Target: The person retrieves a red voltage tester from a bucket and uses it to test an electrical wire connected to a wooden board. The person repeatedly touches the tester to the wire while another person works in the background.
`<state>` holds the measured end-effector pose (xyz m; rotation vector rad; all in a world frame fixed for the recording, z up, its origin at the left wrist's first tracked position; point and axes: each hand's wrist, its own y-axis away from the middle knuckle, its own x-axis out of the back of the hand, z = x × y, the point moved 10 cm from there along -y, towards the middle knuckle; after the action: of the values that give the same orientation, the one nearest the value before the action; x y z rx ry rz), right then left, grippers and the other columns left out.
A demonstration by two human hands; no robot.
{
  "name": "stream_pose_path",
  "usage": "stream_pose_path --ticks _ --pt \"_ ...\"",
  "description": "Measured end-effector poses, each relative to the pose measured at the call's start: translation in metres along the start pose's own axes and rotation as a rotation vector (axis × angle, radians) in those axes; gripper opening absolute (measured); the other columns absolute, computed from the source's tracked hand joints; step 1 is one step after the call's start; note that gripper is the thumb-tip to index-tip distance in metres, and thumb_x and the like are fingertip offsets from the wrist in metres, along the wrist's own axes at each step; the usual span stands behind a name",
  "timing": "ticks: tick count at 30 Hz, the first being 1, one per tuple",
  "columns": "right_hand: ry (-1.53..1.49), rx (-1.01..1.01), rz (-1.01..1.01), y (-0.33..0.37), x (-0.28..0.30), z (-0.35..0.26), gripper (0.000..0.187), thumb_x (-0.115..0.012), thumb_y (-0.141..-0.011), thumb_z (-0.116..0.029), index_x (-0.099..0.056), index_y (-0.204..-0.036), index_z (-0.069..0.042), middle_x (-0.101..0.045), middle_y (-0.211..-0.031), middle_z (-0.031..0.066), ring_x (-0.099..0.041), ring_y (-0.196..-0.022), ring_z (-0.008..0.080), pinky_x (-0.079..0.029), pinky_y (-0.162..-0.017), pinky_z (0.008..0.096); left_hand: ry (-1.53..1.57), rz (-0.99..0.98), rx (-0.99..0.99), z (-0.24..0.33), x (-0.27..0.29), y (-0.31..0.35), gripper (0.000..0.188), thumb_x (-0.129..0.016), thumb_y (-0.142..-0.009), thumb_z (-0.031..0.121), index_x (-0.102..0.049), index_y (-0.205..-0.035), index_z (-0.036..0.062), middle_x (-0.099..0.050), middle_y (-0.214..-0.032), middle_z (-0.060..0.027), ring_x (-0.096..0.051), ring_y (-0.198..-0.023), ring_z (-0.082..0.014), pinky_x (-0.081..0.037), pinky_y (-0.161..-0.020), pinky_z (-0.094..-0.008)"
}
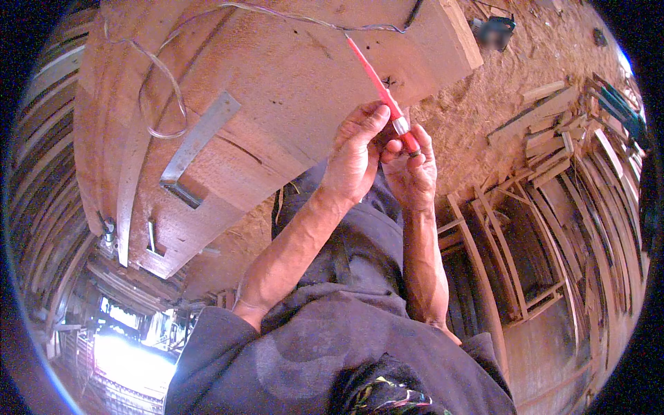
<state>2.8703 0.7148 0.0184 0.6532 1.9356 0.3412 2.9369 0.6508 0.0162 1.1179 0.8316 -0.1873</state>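
Both hands meet over the near edge of the wooden bench (290,90), around a slim red screwdriver (377,84) with a silver band near its butt end. My left hand (354,142) pinches it between thumb and fingers just ahead of the band. The fingers of my right hand (413,173) close around the red butt end. Its thin shaft slants up and left over the bench. The tip lies close to a thin cable (277,12) that crosses the bench top; whether they touch, I cannot tell.
An L-shaped metal square (200,142) and a smaller square (153,238) lie on the bench beside a long thin strip (131,187). Sawdust covers the floor (460,121), where a dark power tool (494,31) sits. Wooden frames (501,256) and stacked boards (588,200) stand to the right.
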Motion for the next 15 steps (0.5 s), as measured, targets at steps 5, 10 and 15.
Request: stream_pose_path --ticks 5,10,15 --pt "0.04 0.002 0.044 0.0001 0.0012 -0.0003 0.039 -0.066 -0.092 -0.018 -0.057 -0.129 -0.01 -0.07 -0.102 0.0155 -0.068 -0.095 0.0244 -0.054 -0.083 0.0361 -0.02 0.016 -0.007 0.0031 -0.0021 0.0011 0.02 -0.058 -0.097 0.027 -0.061 -0.11 0.0117 -0.063 -0.087 0.0022 -0.053 -0.067 -0.0069 -0.044 -0.062 -0.0236" --pt "0.023 0.014 0.019 -0.0014 -0.0023 -0.0005 0.039 -0.066 -0.092 -0.018 -0.057 -0.13 -0.011 -0.07 -0.104 0.0161 -0.068 -0.095 0.0249 -0.054 -0.084 0.0363 -0.001 0.035 -0.014 0.0012 0.0007 -0.0005 0.02 -0.058 -0.097 0.027 -0.062 -0.109 0.0115 -0.063 -0.088 0.0021 -0.053 -0.067 -0.0068 -0.044 -0.062 -0.0234" --pt "0.017 0.007 0.027 -0.001 0.0001 0.0004 0.038 -0.066 -0.092 -0.017 -0.057 -0.129 -0.01 -0.069 -0.104 0.0164 -0.067 -0.094 0.0251 -0.054 -0.083 0.0371 0.003 0.018 -0.014 0.0023 0.0004 -0.0007 0.018 -0.059 -0.097 0.025 -0.062 -0.107 0.0109 -0.064 -0.087 0.0011 -0.056 -0.068 -0.0074 -0.045 -0.06 -0.0225"
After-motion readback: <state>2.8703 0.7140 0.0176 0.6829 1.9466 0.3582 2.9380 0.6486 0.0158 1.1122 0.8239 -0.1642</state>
